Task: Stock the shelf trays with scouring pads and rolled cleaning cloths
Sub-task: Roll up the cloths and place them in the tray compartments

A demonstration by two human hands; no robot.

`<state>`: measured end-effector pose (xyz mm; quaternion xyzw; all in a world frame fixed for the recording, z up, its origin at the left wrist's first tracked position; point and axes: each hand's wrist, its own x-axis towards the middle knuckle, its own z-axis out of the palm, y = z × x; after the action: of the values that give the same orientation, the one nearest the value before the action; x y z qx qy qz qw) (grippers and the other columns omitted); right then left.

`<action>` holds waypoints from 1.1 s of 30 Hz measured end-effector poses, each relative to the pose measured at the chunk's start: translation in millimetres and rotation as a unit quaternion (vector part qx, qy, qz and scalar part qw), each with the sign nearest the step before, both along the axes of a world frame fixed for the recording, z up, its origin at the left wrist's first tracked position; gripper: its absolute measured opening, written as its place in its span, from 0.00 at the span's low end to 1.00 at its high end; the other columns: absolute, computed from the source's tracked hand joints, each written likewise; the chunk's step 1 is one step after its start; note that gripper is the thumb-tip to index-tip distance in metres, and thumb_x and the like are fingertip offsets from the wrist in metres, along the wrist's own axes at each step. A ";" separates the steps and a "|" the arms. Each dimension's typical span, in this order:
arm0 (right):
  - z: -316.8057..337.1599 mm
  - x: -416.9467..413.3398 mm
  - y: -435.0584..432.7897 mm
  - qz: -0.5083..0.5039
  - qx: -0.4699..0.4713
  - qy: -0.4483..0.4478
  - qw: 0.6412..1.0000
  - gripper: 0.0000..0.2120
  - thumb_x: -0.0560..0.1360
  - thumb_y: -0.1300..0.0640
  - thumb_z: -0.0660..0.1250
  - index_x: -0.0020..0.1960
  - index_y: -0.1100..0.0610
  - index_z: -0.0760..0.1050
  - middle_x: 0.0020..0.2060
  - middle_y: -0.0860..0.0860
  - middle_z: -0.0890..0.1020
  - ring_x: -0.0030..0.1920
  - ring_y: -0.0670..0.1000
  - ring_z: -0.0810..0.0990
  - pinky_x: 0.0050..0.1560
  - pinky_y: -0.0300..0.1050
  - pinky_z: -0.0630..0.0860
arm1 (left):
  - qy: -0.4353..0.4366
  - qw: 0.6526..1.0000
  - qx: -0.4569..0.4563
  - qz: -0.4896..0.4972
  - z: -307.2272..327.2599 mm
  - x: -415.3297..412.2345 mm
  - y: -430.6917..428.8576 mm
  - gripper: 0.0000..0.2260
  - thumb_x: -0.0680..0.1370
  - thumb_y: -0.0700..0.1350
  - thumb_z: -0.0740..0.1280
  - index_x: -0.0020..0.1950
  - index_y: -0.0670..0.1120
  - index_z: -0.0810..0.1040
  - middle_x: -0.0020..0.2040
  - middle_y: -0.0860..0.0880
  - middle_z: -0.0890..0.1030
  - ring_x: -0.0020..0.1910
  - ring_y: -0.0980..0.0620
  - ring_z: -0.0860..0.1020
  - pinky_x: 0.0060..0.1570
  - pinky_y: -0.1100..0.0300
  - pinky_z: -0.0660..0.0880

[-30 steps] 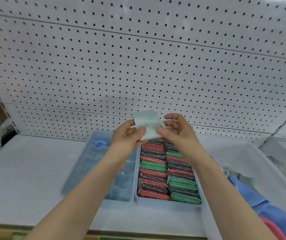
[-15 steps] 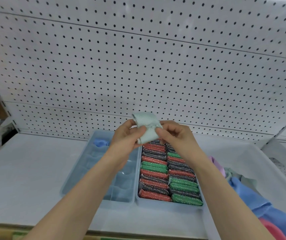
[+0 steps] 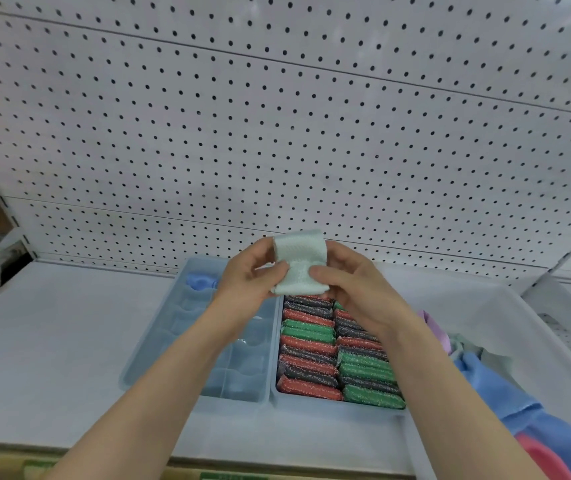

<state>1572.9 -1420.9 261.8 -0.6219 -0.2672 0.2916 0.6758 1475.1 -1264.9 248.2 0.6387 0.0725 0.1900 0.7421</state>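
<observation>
Two bare hands, left hand (image 3: 246, 275) and right hand (image 3: 356, 289), with one pale green cloth (image 3: 299, 265) pinched between them. Two pale blue trays side by side: left tray (image 3: 145, 355) with one blue rolled cloth (image 3: 201, 282), right tray (image 3: 339, 408) with two columns of scouring pads (image 3: 311, 348) in red, green and dark grey, roughly nine per column, far ends hidden behind the hands. One white bin (image 3: 485, 306) at right with a heap of loose cloths (image 3: 491, 386) in at least four colours, exact number impossible to tell.
</observation>
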 end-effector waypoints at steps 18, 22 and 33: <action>-45.0 -1.6 54.8 0.054 -0.150 0.009 0.987 0.12 0.77 0.56 0.68 0.60 0.57 0.78 0.51 0.57 0.83 0.49 0.56 0.83 0.50 0.49 0.82 | 0.073 0.994 -0.056 0.058 -53.1 -17.9 49.1 0.09 0.76 0.31 0.67 0.49 0.44 0.78 0.52 0.48 0.78 0.44 0.54 0.82 0.44 0.60 0.81; -63.9 8.6 81.4 0.065 -0.206 0.027 0.976 0.15 0.73 0.66 0.72 0.60 0.61 0.79 0.49 0.58 0.84 0.45 0.53 0.84 0.49 0.46 0.82 | 0.130 0.988 0.026 0.081 -76.9 -23.5 79.1 0.09 0.75 0.37 0.71 0.50 0.50 0.79 0.49 0.55 0.82 0.47 0.49 0.83 0.51 0.52 0.81; -120.5 47.4 177.3 -0.052 -0.429 -0.394 0.811 0.12 0.70 0.62 0.67 0.52 0.52 0.77 0.44 0.53 0.83 0.47 0.57 0.79 0.44 0.48 0.73 | 0.214 0.843 0.482 0.108 -132.8 2.5 181.0 0.26 0.73 0.37 0.71 0.70 0.43 0.71 0.69 0.43 0.69 0.65 0.43 0.70 0.63 0.58 0.65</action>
<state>1620.2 -1243.6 141.3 -0.9230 -0.3262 0.0710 0.1914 1477.6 -1083.9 115.5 0.9289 0.1972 0.1389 0.2810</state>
